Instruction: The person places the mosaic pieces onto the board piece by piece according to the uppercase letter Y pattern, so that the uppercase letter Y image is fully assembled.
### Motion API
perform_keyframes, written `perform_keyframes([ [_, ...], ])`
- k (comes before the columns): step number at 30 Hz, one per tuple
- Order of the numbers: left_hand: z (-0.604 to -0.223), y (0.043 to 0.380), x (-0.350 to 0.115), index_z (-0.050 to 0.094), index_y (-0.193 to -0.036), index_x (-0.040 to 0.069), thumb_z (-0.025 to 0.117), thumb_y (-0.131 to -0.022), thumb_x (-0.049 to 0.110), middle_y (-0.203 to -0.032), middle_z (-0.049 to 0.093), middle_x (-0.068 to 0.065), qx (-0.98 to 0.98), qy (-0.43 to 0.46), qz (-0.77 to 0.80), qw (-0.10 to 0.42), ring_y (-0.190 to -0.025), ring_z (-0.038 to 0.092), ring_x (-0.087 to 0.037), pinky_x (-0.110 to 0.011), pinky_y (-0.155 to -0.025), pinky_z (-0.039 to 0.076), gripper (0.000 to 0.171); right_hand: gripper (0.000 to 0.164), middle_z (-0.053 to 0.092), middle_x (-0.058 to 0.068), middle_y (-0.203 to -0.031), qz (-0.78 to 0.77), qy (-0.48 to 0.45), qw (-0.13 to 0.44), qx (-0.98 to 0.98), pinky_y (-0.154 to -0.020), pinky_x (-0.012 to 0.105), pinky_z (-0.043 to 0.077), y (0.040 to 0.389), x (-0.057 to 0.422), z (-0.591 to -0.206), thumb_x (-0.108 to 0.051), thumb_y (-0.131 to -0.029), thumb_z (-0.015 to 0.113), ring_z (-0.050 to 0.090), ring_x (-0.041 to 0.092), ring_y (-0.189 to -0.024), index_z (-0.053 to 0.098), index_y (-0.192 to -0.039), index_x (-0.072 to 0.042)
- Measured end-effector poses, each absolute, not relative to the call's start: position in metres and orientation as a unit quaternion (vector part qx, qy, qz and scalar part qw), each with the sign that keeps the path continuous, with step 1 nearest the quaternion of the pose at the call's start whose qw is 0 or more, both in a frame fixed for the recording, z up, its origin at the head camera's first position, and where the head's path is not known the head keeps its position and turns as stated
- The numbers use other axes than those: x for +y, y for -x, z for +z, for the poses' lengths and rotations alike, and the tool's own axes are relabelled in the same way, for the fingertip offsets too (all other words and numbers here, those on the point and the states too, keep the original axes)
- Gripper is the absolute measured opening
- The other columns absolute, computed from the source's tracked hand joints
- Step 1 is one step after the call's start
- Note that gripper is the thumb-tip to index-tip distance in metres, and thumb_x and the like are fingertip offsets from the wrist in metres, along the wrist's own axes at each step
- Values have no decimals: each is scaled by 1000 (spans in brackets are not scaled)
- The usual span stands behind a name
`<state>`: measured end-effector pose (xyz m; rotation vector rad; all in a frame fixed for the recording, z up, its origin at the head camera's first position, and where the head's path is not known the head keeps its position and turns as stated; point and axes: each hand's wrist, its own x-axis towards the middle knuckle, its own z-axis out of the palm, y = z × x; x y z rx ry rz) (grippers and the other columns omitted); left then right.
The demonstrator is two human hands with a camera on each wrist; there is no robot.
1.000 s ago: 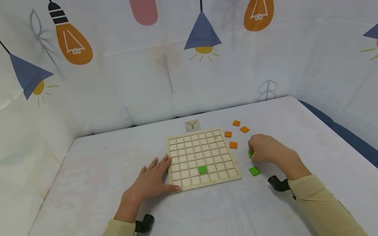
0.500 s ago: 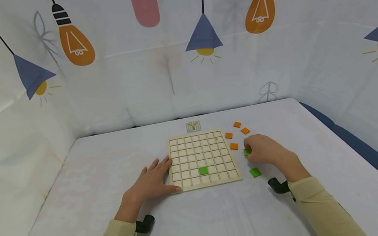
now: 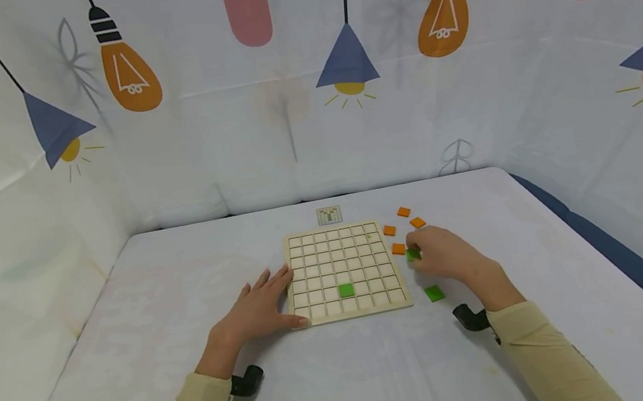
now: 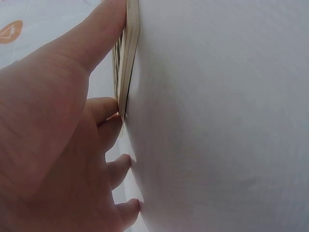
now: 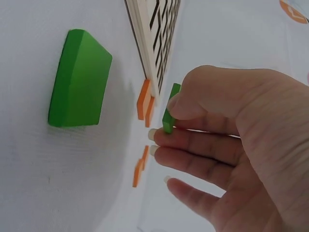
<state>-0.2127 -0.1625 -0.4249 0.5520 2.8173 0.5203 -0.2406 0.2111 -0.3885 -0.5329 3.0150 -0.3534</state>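
Note:
A wooden grid board (image 3: 313, 268) lies mid-table, with one green tile (image 3: 345, 290) in a cell near its front. My left hand (image 3: 257, 312) rests at the board's left edge, fingers spread and thumb at the near corner; in the left wrist view the thumb lies along the board's rim. To the right of the board, my right hand (image 3: 446, 252) pinches a second green tile (image 5: 170, 108) between thumb and fingers. A third green tile (image 3: 434, 293) lies on the table nearer to me, large in the right wrist view.
Several orange tiles (image 3: 398, 248) lie scattered along the board's right side. A small pattern card (image 3: 329, 215) sits just beyond the board's far edge. A white printed curtain (image 3: 287, 143) hangs behind the white table (image 3: 351, 385).
The right hand has lifted the green tile and shifted it left, towards the board. The left hand has stayed at the board's edge.

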Motion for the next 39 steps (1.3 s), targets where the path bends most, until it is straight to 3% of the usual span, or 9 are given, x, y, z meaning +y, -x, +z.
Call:
perform_keyframes([
  [13, -425, 214, -164, 22, -160, 17, 71, -79, 66, -168, 17, -1, 960, -189, 175, 112, -155, 12, -38, -69, -119, 13, 106, 11, 69, 0, -91, -119, 206, -11, 971, -75, 35, 51, 243, 204, -397, -11, -84, 71, 55, 15, -79, 69, -95, -10],
  [29, -427, 216, -164, 22, -160, 18, 71, -79, 66, -168, 17, 0, 960, -190, 172, 112, -155, 12, -38, -69, -119, 13, 106, 18, 68, 1, -97, -124, 218, -20, 968, -80, 35, 51, 241, 192, -402, -12, -85, 70, 57, 15, -88, 70, -103, -9],
  [39, -427, 215, -164, 22, -160, 18, 71, -79, 66, -168, 17, 0, 959, -188, 177, 114, -155, 12, -38, -68, -120, 13, 106, 14, 66, -1, -92, -114, 242, -33, 963, -80, 35, 51, 244, 186, -404, -10, -84, 69, 56, 16, -89, 69, -98, -10],
])
